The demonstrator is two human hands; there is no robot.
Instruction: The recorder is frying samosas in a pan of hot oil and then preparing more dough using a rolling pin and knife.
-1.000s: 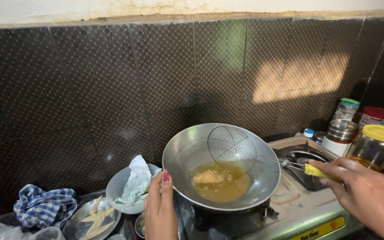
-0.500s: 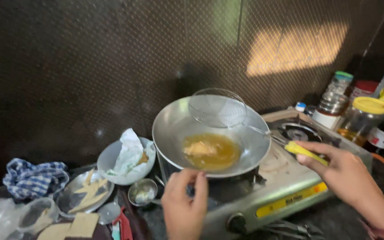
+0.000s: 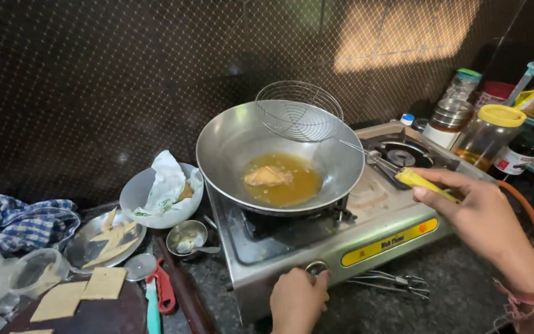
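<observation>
My left hand (image 3: 298,299) grips the round knob on the front of the steel gas stove (image 3: 366,238). My right hand (image 3: 480,216) holds the yellow handle of a wire skimmer (image 3: 299,112), whose round mesh rests on the far rim of a steel wok (image 3: 224,145). The wok sits on the left burner with golden oil and one pale fried piece (image 3: 267,176) floating in it.
Left of the stove stand a white bowl with paper (image 3: 165,195), a steel plate of dough strips (image 3: 103,241), a small steel cup (image 3: 186,236), dough squares on a dark board (image 3: 84,291) and a blue checked cloth (image 3: 29,219). Jars (image 3: 489,136) crowd the right; tongs (image 3: 390,281) lie in front.
The view has tilted down, showing more of the counter. My left hand dropped from beside the wok to the stove's knob. The right hand keeps the skimmer on the wok's rim.
</observation>
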